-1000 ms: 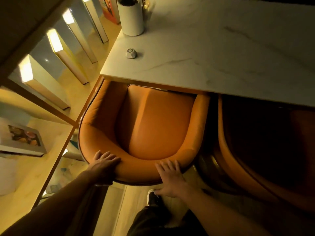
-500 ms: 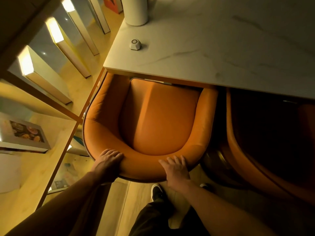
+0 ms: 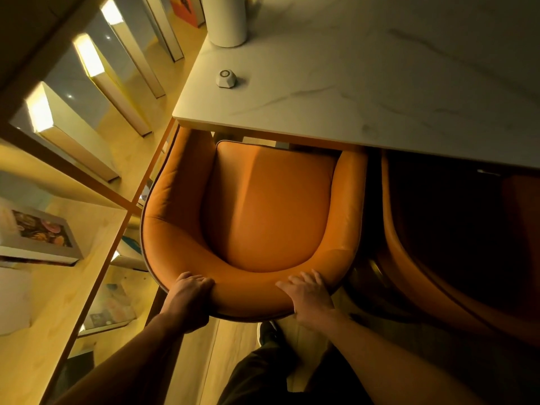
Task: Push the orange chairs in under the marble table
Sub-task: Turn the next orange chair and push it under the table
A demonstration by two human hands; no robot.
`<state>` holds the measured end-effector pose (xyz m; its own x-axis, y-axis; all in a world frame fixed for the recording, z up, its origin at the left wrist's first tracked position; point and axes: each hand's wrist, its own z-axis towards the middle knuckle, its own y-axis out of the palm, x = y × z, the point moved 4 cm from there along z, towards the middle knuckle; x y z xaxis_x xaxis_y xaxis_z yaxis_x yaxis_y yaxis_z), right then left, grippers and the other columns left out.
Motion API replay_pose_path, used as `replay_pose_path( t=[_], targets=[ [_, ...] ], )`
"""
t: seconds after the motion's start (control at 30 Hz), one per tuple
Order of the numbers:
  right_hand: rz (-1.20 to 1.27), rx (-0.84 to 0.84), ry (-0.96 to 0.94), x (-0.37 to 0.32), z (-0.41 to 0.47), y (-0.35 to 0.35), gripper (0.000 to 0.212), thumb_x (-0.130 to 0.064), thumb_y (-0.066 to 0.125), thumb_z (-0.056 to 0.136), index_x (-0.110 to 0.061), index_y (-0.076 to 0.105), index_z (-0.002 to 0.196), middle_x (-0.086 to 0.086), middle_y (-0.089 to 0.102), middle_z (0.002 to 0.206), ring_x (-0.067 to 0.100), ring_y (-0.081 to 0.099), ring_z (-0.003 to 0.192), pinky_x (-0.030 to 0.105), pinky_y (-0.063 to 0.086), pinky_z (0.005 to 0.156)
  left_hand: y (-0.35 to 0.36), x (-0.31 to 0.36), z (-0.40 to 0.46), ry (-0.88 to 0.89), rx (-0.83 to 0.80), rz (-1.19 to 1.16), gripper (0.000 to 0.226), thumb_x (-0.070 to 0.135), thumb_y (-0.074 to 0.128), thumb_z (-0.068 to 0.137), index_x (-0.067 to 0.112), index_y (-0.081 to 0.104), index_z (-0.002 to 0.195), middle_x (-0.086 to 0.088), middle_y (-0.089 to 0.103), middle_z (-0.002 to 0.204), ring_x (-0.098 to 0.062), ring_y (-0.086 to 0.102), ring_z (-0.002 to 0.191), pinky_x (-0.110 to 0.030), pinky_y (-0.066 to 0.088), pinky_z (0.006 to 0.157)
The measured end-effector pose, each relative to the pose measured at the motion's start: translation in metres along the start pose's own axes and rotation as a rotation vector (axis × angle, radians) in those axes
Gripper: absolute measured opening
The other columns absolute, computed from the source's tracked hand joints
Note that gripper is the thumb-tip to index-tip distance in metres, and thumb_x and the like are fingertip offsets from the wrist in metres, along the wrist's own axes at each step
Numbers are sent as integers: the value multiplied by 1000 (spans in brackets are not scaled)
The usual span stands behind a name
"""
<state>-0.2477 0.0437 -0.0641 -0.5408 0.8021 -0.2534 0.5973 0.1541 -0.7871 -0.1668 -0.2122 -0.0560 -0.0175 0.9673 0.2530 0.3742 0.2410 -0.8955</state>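
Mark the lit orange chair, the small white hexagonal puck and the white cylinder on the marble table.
Lit orange leather chair (image 3: pixel 271 206), head view: seat cushion.
Small white hexagonal puck (image 3: pixel 226 78), head view: top face.
White cylinder (image 3: pixel 225 21), head view: side wall.

Orange chairs partly under marble table

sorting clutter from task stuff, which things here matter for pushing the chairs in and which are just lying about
Part of the job: orange chair, second orange chair, marble table, left hand, right hand.

Lying about: white cylinder, small white knob, box on shelf.
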Motion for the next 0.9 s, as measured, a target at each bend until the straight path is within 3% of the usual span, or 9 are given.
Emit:
replay_pose_path(
  t=[0.1, 0.23, 0.37, 0.63, 0.9],
  targets=[
    [-28, -18, -12, 8, -6, 4, 78, -16, 69, 83, -38, 26, 144, 1, 38, 147, 32, 25, 138, 52, 8, 116, 4, 10, -4, 14, 6, 9, 35, 33, 74, 61, 32, 63, 94, 14, 67, 92, -10, 65, 90, -35, 48, 91],
    [-17, 20, -23, 11, -6, 7, 80, -16, 70, 80, -39, 26, 144, -1, 39, 146, 29, 27, 136, 51, 8, 116, 6, 11, -6, 31, 49, 9, 57, 30, 82, 51, 25, 69, 106, 7, 71, 105, -15, 66, 101, -39, 49, 93],
    [5, 36, -45, 12, -5, 9, 80, -17, 69, 81, -39, 27, 144, -1, 40, 146, 27, 29, 136, 49, 8, 117, 5, 11, -7, 20, 58, -7, 64, 24, 85, 49, 23, 69, 111, 4, 70, 111, -18, 65, 107, -41, 48, 96],
    [1, 44, -61, 22, 5, -5, 78, -24, 73, 80, -37, 29, 143, -2, 41, 146, 25, 31, 135, 47, 11, 117, 0, 8, 11, -15, 61, -20, 57, 22, 77, 69, 26, 63, 124, 6, 64, 126, -15, 55, 122, -38, 36, 107],
    [-45, 17, -96, 25, 11, -3, 80, -30, 74, 79, -39, 26, 143, -3, 40, 146, 25, 31, 134, 48, 14, 116, -3, 12, 11, -22, 65, -21, 57, 16, 81, 63, 22, 67, 118, 3, 67, 120, -20, 60, 116, -41, 40, 103]
  ],
)
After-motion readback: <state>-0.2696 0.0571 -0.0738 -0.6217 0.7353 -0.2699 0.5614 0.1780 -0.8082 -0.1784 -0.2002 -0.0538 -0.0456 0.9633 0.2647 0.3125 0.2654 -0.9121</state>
